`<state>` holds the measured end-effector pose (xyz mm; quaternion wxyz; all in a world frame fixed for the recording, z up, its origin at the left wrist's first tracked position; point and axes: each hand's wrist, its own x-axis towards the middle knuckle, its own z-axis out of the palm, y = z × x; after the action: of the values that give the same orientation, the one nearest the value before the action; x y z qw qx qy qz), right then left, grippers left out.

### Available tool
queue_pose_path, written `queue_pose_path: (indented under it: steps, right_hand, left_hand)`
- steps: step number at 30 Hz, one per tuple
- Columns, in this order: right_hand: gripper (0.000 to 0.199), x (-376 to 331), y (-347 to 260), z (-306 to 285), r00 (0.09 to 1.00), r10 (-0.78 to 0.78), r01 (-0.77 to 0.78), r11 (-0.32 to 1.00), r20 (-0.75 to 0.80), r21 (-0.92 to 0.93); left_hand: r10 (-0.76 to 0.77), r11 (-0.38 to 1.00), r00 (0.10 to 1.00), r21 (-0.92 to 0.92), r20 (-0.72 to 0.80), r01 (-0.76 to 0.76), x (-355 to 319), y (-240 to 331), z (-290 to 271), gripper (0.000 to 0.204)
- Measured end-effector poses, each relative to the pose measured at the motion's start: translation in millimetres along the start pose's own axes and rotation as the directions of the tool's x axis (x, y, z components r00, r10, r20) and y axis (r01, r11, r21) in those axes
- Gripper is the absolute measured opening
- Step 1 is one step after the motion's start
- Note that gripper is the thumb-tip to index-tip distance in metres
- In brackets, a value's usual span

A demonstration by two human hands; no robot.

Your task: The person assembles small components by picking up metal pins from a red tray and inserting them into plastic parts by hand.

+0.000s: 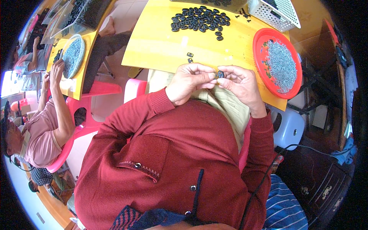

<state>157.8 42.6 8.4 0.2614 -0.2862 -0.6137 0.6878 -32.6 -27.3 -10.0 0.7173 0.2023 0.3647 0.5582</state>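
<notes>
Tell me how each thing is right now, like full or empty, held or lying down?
small black part: pinched between the fingertips of both hands, above the table edge.
left hand: closed on the small black part.
right hand: closed on the small black part.
red plate: flat on the table, holding a heap of small metal pieces.
pile of black parts: lying loose on the yellow table.
white basket: on the table, contents unclear.

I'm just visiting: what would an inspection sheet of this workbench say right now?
Surface: yellow table, mostly bare near the person.
Job's things: small black part pinched between left hand and right hand; pile of black parts; red tray of small metal pieces.
Clutter: two loose black bits; white basket.
Fingers: both hands' fingertips closed on the part.
Cables: black cord by the right sleeve.
Surroundings: a co-worker at another yellow table; white stool.
</notes>
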Motion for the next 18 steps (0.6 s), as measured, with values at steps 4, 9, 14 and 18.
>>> queue_pose_path:
  steps: [4,9,14,18]
  right_hand:
    - [0.033,0.6,4.1,-0.7,1.0,0.007,-0.007,1.0,0.009,-0.009]
    - [0.033,0.9,5.0,-0.5,1.0,0.018,-0.018,1.0,0.009,0.001]
    - [0.032,0.8,5.3,-0.3,1.0,0.013,-0.013,1.0,0.006,0.015]
    - [0.032,1.1,1.7,1.2,1.0,0.024,-0.024,1.0,0.019,0.001]
  left_hand:
    - [-0.01,1.0,1.0,-0.004,-0.003,0.01,0.2,1.5,2.0,0.014]
    - [-0.009,1.0,1.0,-0.006,-0.006,0.009,-0.8,2.5,2.9,0.014]
    - [-0.004,1.0,1.0,-0.018,-0.001,0.004,-0.9,2.3,3.0,0.014]
    - [0.001,1.0,1.0,-0.002,-0.002,-0.001,-1.1,2.2,2.7,0.014]
